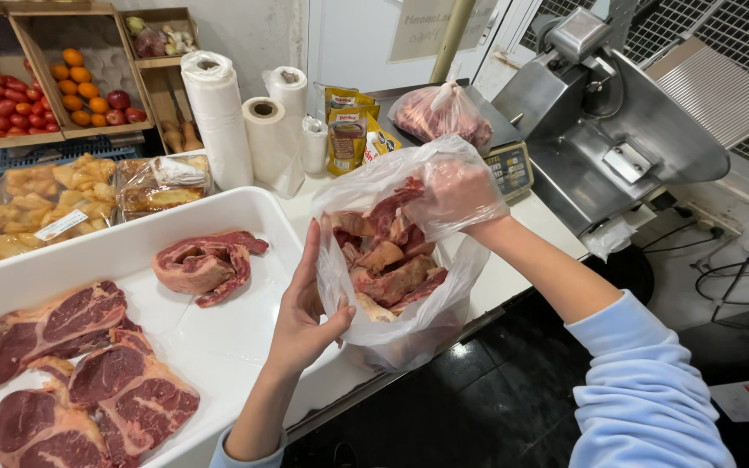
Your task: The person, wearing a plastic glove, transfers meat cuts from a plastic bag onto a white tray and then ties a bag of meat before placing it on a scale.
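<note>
L hand (301, 316) pinches near rim of clear plastic bag of meat chunks (392, 260), held just off worktop's (513, 269) front edge. R hand (454, 192), plastic-gloved, grips a chunk at bag's far side, inside its mouth. White tray (210, 347) w/ steaks to the left.

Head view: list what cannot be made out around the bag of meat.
- Right hand: blurred behind its plastic cover; its grip on the meat is unclear.
- Clear bag: bottom contents hidden by crumpled plastic.
- Scale: keypad too small.
- White tray: cut off by the left and bottom edges.
</note>
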